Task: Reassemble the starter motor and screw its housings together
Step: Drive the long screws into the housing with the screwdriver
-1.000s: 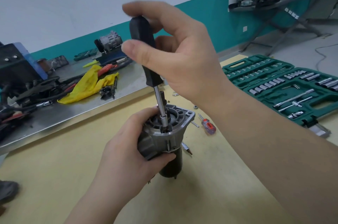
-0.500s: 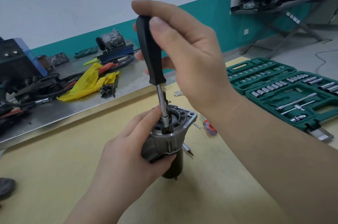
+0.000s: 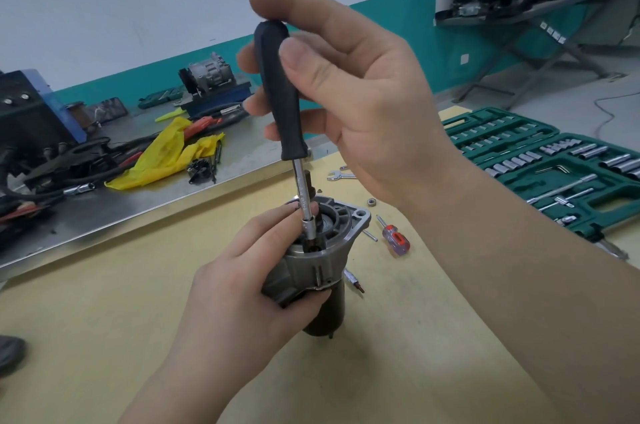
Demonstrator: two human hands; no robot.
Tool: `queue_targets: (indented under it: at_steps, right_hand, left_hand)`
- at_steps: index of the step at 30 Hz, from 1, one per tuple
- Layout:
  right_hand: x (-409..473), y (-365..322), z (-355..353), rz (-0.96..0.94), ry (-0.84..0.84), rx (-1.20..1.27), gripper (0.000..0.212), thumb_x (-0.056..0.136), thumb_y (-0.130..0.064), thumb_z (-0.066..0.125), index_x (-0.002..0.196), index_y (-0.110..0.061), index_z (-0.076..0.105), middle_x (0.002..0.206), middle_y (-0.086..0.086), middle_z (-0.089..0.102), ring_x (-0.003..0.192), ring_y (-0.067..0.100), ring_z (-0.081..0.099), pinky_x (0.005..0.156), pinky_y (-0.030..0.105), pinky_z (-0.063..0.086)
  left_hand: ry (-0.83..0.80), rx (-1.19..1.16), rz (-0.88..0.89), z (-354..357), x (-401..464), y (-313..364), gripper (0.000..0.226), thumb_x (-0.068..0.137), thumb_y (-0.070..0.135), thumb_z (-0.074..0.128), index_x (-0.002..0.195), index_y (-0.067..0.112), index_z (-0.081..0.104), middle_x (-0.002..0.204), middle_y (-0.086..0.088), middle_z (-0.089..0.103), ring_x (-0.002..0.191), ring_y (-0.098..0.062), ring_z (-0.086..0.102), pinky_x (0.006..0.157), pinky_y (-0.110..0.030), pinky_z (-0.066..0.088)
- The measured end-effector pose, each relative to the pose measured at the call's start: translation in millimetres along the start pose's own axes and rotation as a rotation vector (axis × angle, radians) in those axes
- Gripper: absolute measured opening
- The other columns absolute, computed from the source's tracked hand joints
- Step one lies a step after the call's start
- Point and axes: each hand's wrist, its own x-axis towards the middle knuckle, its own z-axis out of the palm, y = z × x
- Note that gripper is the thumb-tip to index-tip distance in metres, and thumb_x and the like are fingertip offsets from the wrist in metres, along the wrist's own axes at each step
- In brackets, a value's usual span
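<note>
Standing upright near the middle of the yellow worktop (image 3: 104,312), the starter motor (image 3: 320,260) has its grey aluminium end housing on top and its dark cylindrical body below. The left hand (image 3: 242,295) grips the housing from the near-left side, its fingers (image 3: 277,219) curled over the rim and the thumb pressed against the lower edge of the housing. The right hand (image 3: 356,104) holds the black handle of a nut driver (image 3: 282,94), thumb and fingers wrapped round it, forefinger arched over the top end. The driver stands nearly vertical, its steel shaft running down into the open top of the housing, where its socket tip sits beside the left fingertips.

Just right of the motor lie a small red-handled screwdriver (image 3: 394,238) and a loose bit (image 3: 353,279). A nut (image 3: 372,202) and a small spanner (image 3: 337,175) lie behind these. Towards the worktop's right edge an open green socket set case (image 3: 554,160) is laid flat. Along the far-left edge runs a metal tray (image 3: 138,201) carrying a yellow cloth (image 3: 169,153), cables and tools.
</note>
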Motion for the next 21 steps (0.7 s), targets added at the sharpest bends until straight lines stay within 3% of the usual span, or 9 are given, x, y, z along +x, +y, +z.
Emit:
queue_targets:
  at_steps: [4,7,11,17,21]
  right_hand:
    - [2.3,1.8,3.7,-0.078,0.071,-0.121,0.037,0.100,0.002,0.067,0.136,-0.003,0.060,0.094,0.012,0.059,0.081,0.021,0.058,0.077,0.033,0.060]
    - [2.5,1.8,2.3,-0.092,0.078,-0.143,0.030,0.101,-0.001,0.065,0.132,0.000,0.066,0.094,0.002,0.065,0.085,0.018,0.063,0.080,0.037,0.063]
    - [-0.2,-3.3,-1.1,0.019,-0.046,-0.015,0.034,0.110,-0.002,0.048,0.143,-0.001,0.057,0.110,0.016,0.069,0.091,0.034,0.072,0.077,0.045,0.063]
    - [3.9,2.7,2.1,-0.103,0.100,-0.229,0.025,0.097,0.000,0.072,0.120,-0.005,0.066,0.089,0.027,0.059,0.081,0.025,0.057,0.076,0.036,0.060]
    - [2.1,-0.6,0.8,-0.001,0.010,-0.035,0.029,0.109,-0.001,0.050,0.136,0.001,0.062,0.107,0.016,0.066,0.092,0.029,0.067,0.075,0.036,0.060]
  left_hand:
    - [-0.008,-0.008,0.003,0.5,0.5,-2.9,0.083,0.069,0.042,0.088,0.145,0.049,0.054,0.149,0.030,0.054,0.126,0.010,0.060,0.097,-0.006,0.047]
    - [-0.006,-0.014,0.016,0.2,0.3,-3.8,0.085,0.068,0.041,0.089,0.144,0.049,0.053,0.149,0.030,0.054,0.125,0.009,0.060,0.096,-0.009,0.049]
    - [-0.022,-0.032,0.019,-1.5,0.1,-6.5,0.093,0.064,0.034,0.099,0.145,0.047,0.056,0.148,0.030,0.055,0.125,0.010,0.060,0.098,-0.006,0.046]
    - [-0.020,-0.042,0.020,-2.8,1.0,-7.7,0.087,0.064,0.039,0.094,0.142,0.047,0.057,0.148,0.028,0.057,0.125,0.008,0.061,0.098,-0.007,0.047]
    - [-0.017,-0.026,0.026,-3.1,1.6,-7.5,0.084,0.064,0.043,0.091,0.141,0.048,0.057,0.148,0.027,0.057,0.123,0.007,0.062,0.094,-0.011,0.051]
